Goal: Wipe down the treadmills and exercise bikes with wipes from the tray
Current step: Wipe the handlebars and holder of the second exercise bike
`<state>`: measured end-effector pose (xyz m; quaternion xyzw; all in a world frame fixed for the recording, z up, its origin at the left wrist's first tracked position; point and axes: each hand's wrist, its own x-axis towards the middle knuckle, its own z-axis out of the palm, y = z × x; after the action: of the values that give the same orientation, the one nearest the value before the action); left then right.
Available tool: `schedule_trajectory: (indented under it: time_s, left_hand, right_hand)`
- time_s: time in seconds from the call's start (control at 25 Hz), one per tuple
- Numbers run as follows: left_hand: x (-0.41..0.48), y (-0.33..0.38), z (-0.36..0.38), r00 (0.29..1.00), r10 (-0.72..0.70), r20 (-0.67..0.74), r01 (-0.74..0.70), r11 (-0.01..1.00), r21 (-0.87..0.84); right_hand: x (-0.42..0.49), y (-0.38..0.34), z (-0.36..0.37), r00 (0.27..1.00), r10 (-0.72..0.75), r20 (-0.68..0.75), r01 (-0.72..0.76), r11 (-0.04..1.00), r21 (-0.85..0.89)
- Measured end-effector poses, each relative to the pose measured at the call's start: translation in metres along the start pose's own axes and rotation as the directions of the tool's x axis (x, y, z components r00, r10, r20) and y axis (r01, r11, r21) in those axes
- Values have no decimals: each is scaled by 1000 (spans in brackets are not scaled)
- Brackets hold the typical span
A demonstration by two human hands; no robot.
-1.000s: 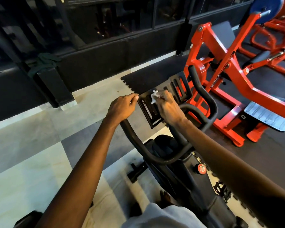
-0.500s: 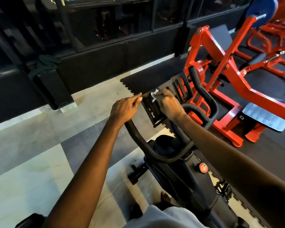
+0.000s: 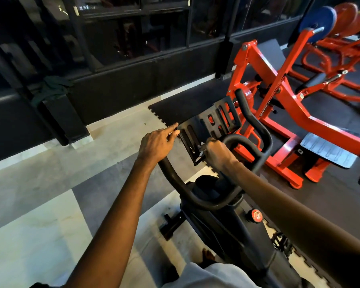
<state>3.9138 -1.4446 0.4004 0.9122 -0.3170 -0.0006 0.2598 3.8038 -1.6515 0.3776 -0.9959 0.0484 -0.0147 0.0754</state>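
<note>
Two hands on the exercise bike [image 3: 214, 225]: my right hand [image 3: 215, 152] is curled round a crumpled white wipe [image 3: 200, 147], pressing it to the near edge of the slotted plate [image 3: 201, 125]; my left hand [image 3: 157, 144] is uncurled, fingertips steadying the plate's corner. I judge I'm mid-wipe; next comes a sweep away across the slots, whose edges may snag. The handlebar [image 3: 237, 137] crowds my right hand's far side; a red machine [image 3: 295, 107] stands beyond.

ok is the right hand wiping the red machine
No, the right hand presses the wipe against the black slotted plate of the exercise bike, apart from the red machine.
</note>
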Motion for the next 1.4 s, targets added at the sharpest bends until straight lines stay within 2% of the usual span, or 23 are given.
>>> schedule_trajectory:
  time_s: [0.16,0.32,0.36,0.44,0.52,0.72,0.76,0.84,0.92,1.0,1.12,1.2,1.32,1.4]
  left_hand:
    - [1,0,0,1000,-1,-15,1,1000,5]
    - [0,0,0,1000,-6,-20,6,1000,-6]
    - [1,0,0,1000,-4,-22,3,1000,-10]
    - [2,-1,1,1000,1,-23,-2,1000,-19]
    - [1,0,1,1000,-7,-25,6,1000,-11]
    - [1,-1,3,999,3,-53,-3,1000,2]
    - [2,-2,4,998,6,-60,-6,1000,2]
    - [2,-4,6,997,19,-72,-19,1000,7]
    - [1,-4,6,995,51,-89,-50,999,11]
    - [1,-2,5,992,64,-105,-63,998,15]
    - [2,-2,5,994,41,-99,-37,998,41]
    - [1,-1,5,996,17,-88,-11,998,60]
    - [0,4,4,992,-29,-123,40,995,91]
    - [-1,7,4,991,-50,-125,63,992,106]
  right_hand:
    - [7,-4,-1,982,182,46,-186,974,127]
    - [7,-8,-11,980,78,185,-121,964,235]
    - [5,-7,-10,982,89,166,-140,934,329]
    - [0,-7,-2,985,173,26,-163,853,495]
    - [-4,-15,7,971,236,-48,-175,829,531]
    - [2,-12,4,965,204,163,-261,786,560]
    - [5,-7,3,959,190,209,-279,758,590]
    - [9,-2,4,959,169,229,-284,609,740]
    - [16,-3,7,964,244,105,-216,489,845]
    - [27,-14,7,950,312,-24,-145,507,850]
    - [36,-37,4,958,255,-132,-63,634,771]
    - [33,-40,3,957,257,-131,-67,640,766]
    - [30,-25,3,983,166,-74,-52,649,759]
    - [33,-24,-1,978,164,-131,-3,635,773]
